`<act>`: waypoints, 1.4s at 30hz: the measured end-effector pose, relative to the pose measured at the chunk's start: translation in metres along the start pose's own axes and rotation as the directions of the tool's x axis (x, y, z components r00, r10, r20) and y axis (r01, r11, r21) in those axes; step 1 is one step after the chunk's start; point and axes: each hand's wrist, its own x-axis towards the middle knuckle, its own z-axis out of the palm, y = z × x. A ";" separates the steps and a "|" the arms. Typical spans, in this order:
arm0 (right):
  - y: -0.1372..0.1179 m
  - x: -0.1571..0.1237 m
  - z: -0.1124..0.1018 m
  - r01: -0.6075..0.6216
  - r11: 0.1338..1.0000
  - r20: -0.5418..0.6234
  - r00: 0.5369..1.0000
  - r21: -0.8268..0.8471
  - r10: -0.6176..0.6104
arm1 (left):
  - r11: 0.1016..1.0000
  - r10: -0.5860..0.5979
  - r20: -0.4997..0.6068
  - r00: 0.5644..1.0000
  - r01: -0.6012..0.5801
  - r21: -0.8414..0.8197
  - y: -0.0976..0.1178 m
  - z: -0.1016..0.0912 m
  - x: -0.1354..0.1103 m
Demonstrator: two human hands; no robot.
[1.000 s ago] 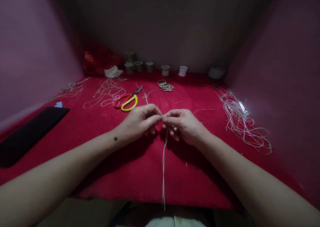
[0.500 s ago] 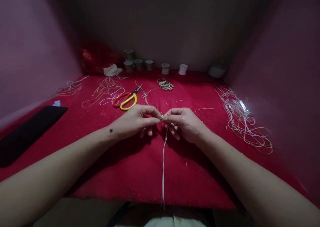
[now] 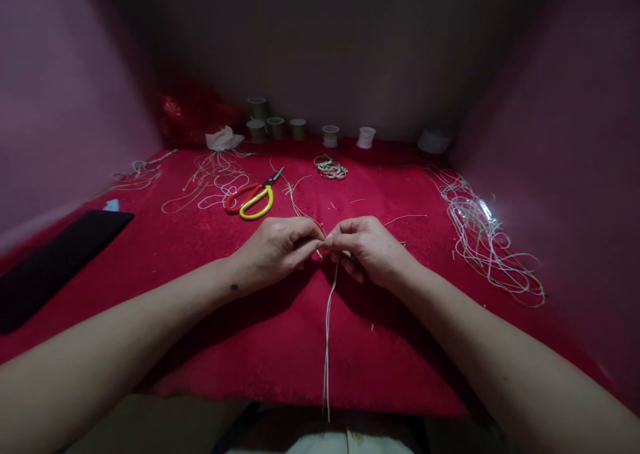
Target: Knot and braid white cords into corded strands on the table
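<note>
My left hand (image 3: 277, 247) and my right hand (image 3: 367, 247) meet fingertip to fingertip over the middle of the red cloth (image 3: 280, 347). Both pinch the top of a thin pale cord (image 3: 327, 334), which hangs down from the pinch and runs off the near edge of the cloth. Whatever small thing sits at the pinch is too small to make out. A loose strand (image 3: 297, 204) trails away from my left fingers toward the back.
Red-and-yellow scissors (image 3: 253, 199) lie behind my left hand. Loose cords (image 3: 213, 177) sprawl at the back left, a big tangle (image 3: 483, 241) at the right. Small spools (image 3: 299, 129) line the back wall, near a coiled bundle (image 3: 330, 168). A black flat object (image 3: 55, 257) lies at left.
My left hand has turned slightly and closed tighter on the cord. A strand now runs from its fingers back toward the scissors. The right hand has barely moved.
</note>
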 end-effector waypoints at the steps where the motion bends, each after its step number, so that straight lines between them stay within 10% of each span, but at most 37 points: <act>1: -0.001 -0.001 0.001 -0.002 1.000 -0.006 1.000 -0.005 0.002 | 0.999 -0.036 0.014 0.999 0.037 -0.015 0.001 0.000 0.000; 9: -0.013 -0.005 -0.001 0.016 0.999 -0.057 0.998 0.047 -0.013 | 0.836 -0.384 0.230 0.895 0.442 -0.326 0.006 -0.018 0.006; 21: -0.016 -0.004 -0.007 -0.009 0.991 -0.022 1.000 0.135 0.012 | 0.542 -0.305 0.475 0.825 0.561 -0.626 -0.007 -0.025 0.006; 42: -0.025 -0.004 -0.030 0.084 0.957 0.010 0.996 0.277 -0.090 | 0.891 -0.357 0.214 0.909 0.400 -0.214 -0.020 -0.089 0.007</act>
